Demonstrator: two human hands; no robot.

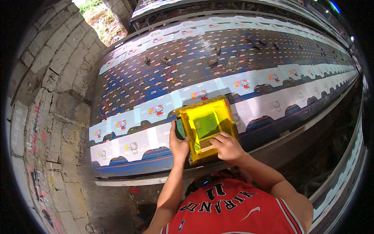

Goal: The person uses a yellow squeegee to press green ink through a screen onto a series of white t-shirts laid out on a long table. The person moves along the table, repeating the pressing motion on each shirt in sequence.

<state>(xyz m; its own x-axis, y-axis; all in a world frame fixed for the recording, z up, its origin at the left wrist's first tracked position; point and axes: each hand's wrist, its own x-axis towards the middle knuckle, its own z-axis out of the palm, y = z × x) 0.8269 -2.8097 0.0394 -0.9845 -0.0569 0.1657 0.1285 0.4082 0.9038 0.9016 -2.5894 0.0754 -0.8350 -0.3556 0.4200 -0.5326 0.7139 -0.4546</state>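
A yellow screen-printing frame [205, 104] with a greenish mesh rests on a pale scalloped fabric strip [113, 153] printed with faint figures. My left hand [179, 142] grips the frame's left side, by a dark green piece [179, 128]. Inside the frame's near part, my right hand [226, 147] holds a wooden squeegee [206, 145] with bent fingers. The frame hides the fabric beneath it. Just behind, a light blue strip [253, 87] carries colourful cartoon prints.
The long printing table [124, 171] runs off to the right, with small dark blocks [213, 61] and rows of small prints. A block wall [50, 97] with an opening stands at left. Another table [156, 8] lies beyond; stacked long boards [339, 187] line the right.
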